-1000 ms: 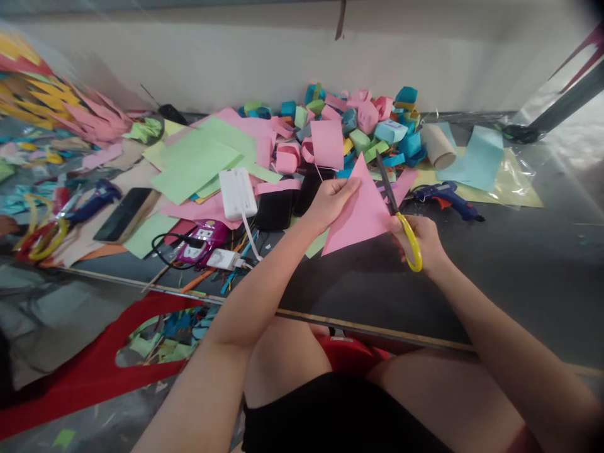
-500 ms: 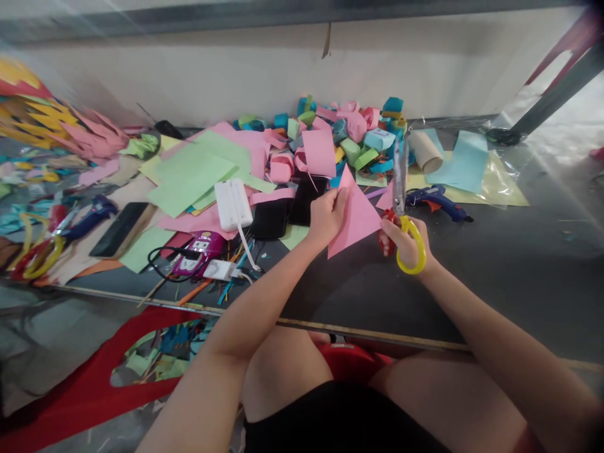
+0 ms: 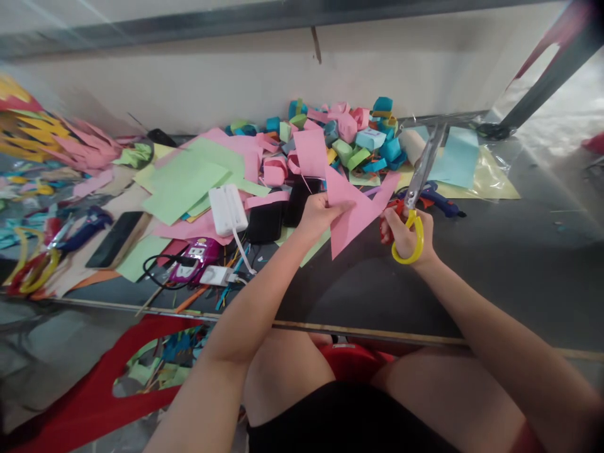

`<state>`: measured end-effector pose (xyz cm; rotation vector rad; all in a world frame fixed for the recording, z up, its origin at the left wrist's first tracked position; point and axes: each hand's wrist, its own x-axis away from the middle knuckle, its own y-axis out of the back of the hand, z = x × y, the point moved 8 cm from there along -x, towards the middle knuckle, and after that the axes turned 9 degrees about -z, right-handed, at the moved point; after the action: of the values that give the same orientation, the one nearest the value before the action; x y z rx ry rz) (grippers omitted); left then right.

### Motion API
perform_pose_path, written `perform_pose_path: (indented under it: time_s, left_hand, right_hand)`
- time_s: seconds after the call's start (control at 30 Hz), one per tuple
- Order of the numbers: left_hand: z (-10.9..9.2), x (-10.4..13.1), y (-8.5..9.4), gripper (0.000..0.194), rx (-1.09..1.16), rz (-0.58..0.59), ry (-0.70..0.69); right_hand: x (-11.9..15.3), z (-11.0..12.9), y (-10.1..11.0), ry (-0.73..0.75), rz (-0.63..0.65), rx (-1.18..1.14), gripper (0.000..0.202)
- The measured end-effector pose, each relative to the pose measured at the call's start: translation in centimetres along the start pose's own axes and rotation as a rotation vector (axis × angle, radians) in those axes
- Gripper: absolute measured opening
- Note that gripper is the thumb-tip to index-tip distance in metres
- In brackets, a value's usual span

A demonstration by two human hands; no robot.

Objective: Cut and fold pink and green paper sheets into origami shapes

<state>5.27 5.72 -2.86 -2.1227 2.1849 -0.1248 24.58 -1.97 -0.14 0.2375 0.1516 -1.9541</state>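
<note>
My left hand pinches a pointed pink paper between thumb and fingers, above the dark table. My right hand grips the scissors by their red and yellow handles. Their blades point up and away, to the right of the paper and apart from it. Behind the paper lies a heap of pink, blue, green and orange paper loops. A blue glue gun rests just beyond my right hand, partly hidden by it.
Green sheets, a white power bank, a black phone and a purple device lie to the left. More scissors are at the far left. A cardboard tube stands behind the scissors.
The scissors have tilted to the right. The pink paper has turned in my left hand, whose fingers now reach further across it. The view has shifted slightly.
</note>
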Motion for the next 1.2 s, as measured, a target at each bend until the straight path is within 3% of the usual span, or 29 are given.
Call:
perform_pose_path:
  time_s: [0.27, 0.5, 0.77, 0.87, 0.97, 1.2]
  left_hand:
    - [-1.6, 0.2, 0.5, 0.047, -0.119, -0.055, -0.16]
    - [-1.5, 1.2, -1.0, 0.05, -0.06, 0.03, -0.077]
    - [-1.7, 1.2, -0.4, 0.051, -0.179, -0.044, -0.083]
    - [-1.5, 0.7, 0.1, 0.045, -0.154, -0.045, -0.099]
    - [-1.5, 0.0, 1.0, 0.039, -0.122, -0.054, -0.087]
    - [-3.2, -1.0, 3.1, 0.036, -0.068, -0.096, -0.094]
  right_hand:
    - [0.0, 0.9, -0.6, -0.052, 0.073, -0.017, 0.041]
    - [0.4, 1.1, -0.1, -0.005, -0.034, 0.008, 0.039]
    - [0.3, 0.1, 0.0, -0.089, -0.029, 0.028, 0.04]
    - [-0.3, -0.5, 0.0, -0.183, 0.041, 0.022, 0.047]
    - [-0.7, -1.1, -0.4, -0.265, 0.203, 0.088, 0.054]
    - [-0.1, -0.7, -0.8, -0.289, 0.414, 0.278, 0.069]
